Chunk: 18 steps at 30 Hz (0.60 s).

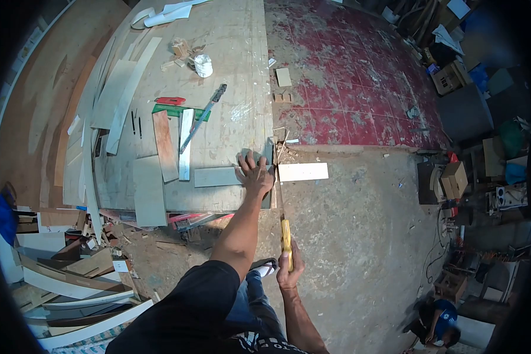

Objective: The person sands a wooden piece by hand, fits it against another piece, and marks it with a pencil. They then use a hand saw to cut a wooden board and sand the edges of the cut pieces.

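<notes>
Two bare hands are in my head view, both near the right-hand edge of the wooden tabletop (233, 71). Through the feed I find the left hand (257, 176) palm down on the pale board (217, 177), its fingers spread apart and laid flat rather than closed around anything. The right hand (290, 266) is lower and off the table, its fingers curled shut around the yellow handle of the handsaw (287, 237). From there the thin blade runs up to the board, just beside the left hand, at the table's edge. The board lies crosswise to the blade, and its brightly lit end juts out over the concrete floor (348, 236). How deep the blade sits in the wood I cannot tell.

Left of the board on the tabletop, I make out a reddish-brown strip (166, 147) and a white strip (186, 147) side by side, with a wide pale panel (150, 192) near their lower ends. A green ruler (202, 113) lies at the strips' upper ends, a red tool (170, 101) just above it, and a long metal tool (196, 128) slants beside the white strip. Two thin dark sticks (136, 124) lie farther left, and a white container (203, 65) stands higher up. Well apart, at the lower right, I see another person (445, 321) in blue.
</notes>
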Motion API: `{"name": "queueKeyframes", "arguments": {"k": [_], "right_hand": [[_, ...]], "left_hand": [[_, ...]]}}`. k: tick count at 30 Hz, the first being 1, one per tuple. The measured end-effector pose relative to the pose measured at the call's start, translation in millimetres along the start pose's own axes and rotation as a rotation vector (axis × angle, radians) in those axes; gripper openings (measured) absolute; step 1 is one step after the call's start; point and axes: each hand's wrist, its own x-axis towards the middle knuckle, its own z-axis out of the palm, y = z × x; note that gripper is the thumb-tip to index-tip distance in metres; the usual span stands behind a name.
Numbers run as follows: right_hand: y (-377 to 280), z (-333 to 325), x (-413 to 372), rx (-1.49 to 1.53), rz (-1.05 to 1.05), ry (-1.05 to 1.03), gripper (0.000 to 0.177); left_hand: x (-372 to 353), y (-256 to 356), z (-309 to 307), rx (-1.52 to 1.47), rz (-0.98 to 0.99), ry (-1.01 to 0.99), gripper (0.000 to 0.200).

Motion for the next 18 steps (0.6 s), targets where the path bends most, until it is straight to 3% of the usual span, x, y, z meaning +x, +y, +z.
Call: {"name": "queueKeyframes", "arguments": {"k": [3,4,5,9,11,15,18], "right_hand": [[-15.0,3.9,24.5,-0.033,0.034,-0.03,0.045],[-9.7,12.1,40.2,-0.113,-0.104,0.003,0.045],[-12.7,11.8,37.2,-0.109,-0.108,0.004,0.045],[-23.9,4.4,15.6,-0.052,0.008,-0.015,0.045],[-10.0,-3.9,0.6,-0.053,-0.013,0.005,0.045],[-37.4,6.6,56.4,-0.024,0.068,-0.073,0.045],[-32.5,9.3,41.4,-0.034,0.038,-0.009,0.045]], "left_hand": [[-0.8,0.4,-4.6,-0.012,-0.01,-0.047,0.044],[-1.1,-0.5,-4.7,-0.024,-0.017,-0.082,0.044],[-3.8,-0.2,-5.0,-0.023,-0.016,-0.077,0.044],[-2.0,-3.1,3.0,0.002,0.021,0.03,0.043],[-7.7,7.1,-18.6,-0.074,-0.015,-0.073,0.046],[-6.2,-2.7,0.2,-0.013,0.032,0.001,0.044],[-7.9,1.6,-12.1,-0.053,0.021,-0.042,0.042]]}}
